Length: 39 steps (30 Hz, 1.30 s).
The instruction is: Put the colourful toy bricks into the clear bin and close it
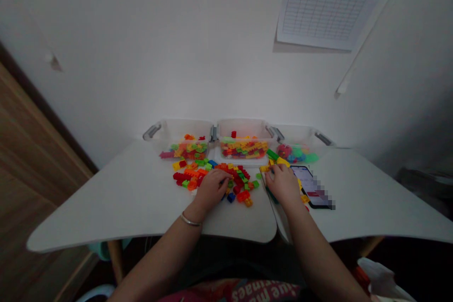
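Observation:
My left hand [212, 188] is over the heap of loose toy building bricks [191, 174], its thumb and fingers drawn together. Whatever lies between those fingertips is too small and dark to make out. In my right hand [286, 185], the fingers are closed on a yellow toy brick [264, 168] that shows at the fingertips. A dark blue brick [231, 197] and an orange-yellow brick [248, 202] lie between the hands, nearer to me. Behind my right hand are a green brick piece [272, 154] and more yellow bricks, partly hidden by it.
Three clear plastic bins stand against the wall: left bin [184, 127], middle bin [244, 125] and right bin [297, 132], each with coloured pieces inside. A phone [309, 186] lies right of my right hand. Two white tabletops [141, 203] meet at a seam.

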### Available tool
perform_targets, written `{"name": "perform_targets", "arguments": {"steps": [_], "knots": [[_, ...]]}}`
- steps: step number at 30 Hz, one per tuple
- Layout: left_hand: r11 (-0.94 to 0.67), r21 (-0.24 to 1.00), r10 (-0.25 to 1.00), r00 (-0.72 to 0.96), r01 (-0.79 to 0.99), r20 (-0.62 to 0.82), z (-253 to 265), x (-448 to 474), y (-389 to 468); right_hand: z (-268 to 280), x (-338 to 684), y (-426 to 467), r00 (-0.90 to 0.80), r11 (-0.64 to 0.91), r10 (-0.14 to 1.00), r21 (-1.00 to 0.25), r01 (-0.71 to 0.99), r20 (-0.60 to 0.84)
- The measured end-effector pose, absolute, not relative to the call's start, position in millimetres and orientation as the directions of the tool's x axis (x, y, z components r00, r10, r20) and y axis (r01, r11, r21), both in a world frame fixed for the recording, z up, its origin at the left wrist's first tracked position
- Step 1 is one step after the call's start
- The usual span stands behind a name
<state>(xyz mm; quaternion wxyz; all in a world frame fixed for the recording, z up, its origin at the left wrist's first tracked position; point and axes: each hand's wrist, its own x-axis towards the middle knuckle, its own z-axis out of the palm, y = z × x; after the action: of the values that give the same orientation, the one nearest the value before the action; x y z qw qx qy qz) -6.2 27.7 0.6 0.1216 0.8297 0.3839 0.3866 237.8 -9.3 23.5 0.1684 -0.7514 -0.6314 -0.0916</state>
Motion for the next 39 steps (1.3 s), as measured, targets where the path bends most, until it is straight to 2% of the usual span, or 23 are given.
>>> {"name": "perform_targets", "arguments": {"steps": [2, 8, 22, 33, 39], "knots": [[-0.675, 0.499, 0.731, 0.402, 0.544, 0.551, 0, -6, 28, 15, 239, -17, 0.207, -0.178, 0.923, -0.117, 0.977, 0.324], [-0.681, 0.492, 0.725, 0.403, 0.542, 0.559, 1, -6, 27, -11, 233, -14, 0.15, -0.119, 0.957, -0.135, 0.984, 0.249], [-0.677, 0.504, 0.73, 0.399, 0.537, 0.555, 3, -7, 25, -16, 240, 16, 0.088, 0.023, 0.938, -0.312, 0.95, 0.337], [-0.664, 0.509, 0.743, 0.404, 0.548, 0.534, 2, -8, 25, -3, 230, 14, 0.063, 0.042, 0.937, -0.287, 0.957, 0.345], [-0.675, 0.505, 0.732, 0.401, 0.538, 0.55, 2, -8, 25, -8, 231, 14, 0.143, 0.036, 0.921, -0.446, 0.894, 0.361]]}}
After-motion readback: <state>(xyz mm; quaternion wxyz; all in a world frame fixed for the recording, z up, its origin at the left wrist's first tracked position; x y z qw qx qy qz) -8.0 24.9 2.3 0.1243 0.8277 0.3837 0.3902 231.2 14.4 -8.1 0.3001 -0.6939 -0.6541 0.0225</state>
